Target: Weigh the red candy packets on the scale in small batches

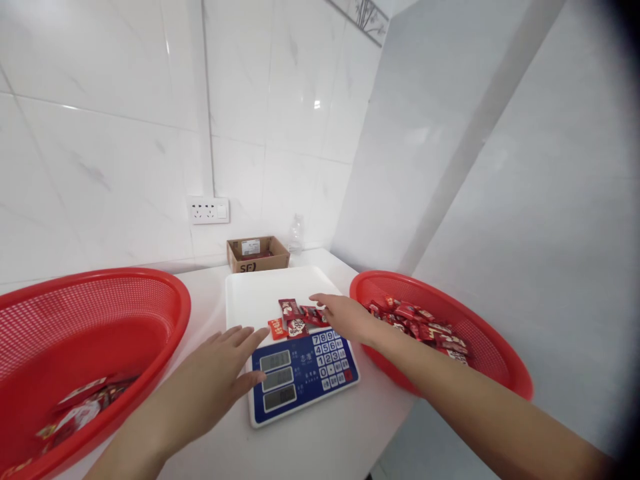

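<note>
My left hand (225, 365) hovers beside the left edge of a white electronic scale (253, 293), its fingers spread and holding nothing. Several small red and dark-red snack packets (297, 327) lie on the scale's platform, near its blue panel (304, 373). Over the right end of these packets is my right hand (345, 316), with its index finger stretched out to the left. Its lower fingers are close to a packet and partly hidden, but it looks open. The digits on the scale's displays (278, 379) are too faint to read.
A red mesh basket (170, 293) with some packets stands at the left. Another red basket (505, 353), at the right, holds many red packets (417, 323). Behind the scale are a cardboard box (267, 263) and a clear plastic bottle (297, 235) by the tiled wall.
</note>
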{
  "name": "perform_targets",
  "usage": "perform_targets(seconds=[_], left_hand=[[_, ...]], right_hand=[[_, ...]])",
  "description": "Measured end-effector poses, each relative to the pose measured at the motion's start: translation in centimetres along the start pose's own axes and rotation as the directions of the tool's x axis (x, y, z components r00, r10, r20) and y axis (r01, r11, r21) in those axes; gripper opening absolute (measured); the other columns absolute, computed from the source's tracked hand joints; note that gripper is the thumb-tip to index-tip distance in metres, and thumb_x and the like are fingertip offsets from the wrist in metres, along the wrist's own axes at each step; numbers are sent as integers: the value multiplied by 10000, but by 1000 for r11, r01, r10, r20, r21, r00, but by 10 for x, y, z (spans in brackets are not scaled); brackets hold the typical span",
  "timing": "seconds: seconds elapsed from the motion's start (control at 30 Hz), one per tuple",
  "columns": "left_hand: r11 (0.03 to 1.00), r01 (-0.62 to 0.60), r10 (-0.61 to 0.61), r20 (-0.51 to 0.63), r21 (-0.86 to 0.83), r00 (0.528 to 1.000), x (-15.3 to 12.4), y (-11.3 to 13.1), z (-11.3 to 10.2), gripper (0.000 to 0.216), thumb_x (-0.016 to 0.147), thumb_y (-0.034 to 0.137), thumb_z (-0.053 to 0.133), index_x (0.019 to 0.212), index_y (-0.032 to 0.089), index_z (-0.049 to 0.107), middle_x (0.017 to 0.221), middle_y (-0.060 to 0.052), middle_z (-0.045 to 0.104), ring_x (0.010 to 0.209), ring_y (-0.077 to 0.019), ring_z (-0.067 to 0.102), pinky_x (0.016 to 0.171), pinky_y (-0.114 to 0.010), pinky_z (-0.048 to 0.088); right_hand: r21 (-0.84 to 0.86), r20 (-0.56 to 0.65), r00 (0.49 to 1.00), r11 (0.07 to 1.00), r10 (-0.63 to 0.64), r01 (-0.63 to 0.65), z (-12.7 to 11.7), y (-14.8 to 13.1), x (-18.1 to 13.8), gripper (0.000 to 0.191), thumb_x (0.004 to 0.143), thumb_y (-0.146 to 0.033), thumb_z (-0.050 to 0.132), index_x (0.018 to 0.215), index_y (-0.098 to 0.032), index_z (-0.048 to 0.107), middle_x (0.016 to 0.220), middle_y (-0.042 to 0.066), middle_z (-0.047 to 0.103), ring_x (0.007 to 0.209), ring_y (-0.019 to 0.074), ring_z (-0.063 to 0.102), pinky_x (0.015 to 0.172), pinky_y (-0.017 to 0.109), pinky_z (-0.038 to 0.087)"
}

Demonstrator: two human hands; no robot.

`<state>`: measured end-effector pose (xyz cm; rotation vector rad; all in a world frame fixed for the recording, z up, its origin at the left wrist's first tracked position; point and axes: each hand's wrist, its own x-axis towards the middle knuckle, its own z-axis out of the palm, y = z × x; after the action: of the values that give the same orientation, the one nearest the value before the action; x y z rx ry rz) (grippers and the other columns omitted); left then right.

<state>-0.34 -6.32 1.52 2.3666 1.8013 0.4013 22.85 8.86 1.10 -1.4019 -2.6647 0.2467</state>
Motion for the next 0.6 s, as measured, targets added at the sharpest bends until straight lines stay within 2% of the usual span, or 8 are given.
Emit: perform_targets(seconds=[0.17,0.47,0.6], left_hand=[[1000,-2,2,1,-3,1000,0,0,0,498,884,412,420,1364,292,370,1353,-54,499,1236,-272,456,1000,-456,379],[1000,21,-22,62,12,998,0,3,-3,511,890,406,409,1376,261,355,1356,-71,493,1245,-271,443,1013,-469,359],[1000,28,-28,55,3,998,-1,3,-3,506,892,408,403,1379,281,346,1359,-64,491,1245,-268,442,1011,-465,356]], right_hand=[[-68,6,1000,998,9,-8,-1,-2,-1,475,865,-174,392,1336,-225,432,1307,85,538,1133,252,542,880,368,440],[-89,17,998,994,64,-62,-2,2,-2,471,863,-179,405,1330,-230,437,1241,78,591,1082,254,576,844,360,448],[-71,21,997,995,73,-71,-3,4,-3,447,875,-190,407,1318,-235,448,1237,68,597,1079,245,579,842,347,447]])
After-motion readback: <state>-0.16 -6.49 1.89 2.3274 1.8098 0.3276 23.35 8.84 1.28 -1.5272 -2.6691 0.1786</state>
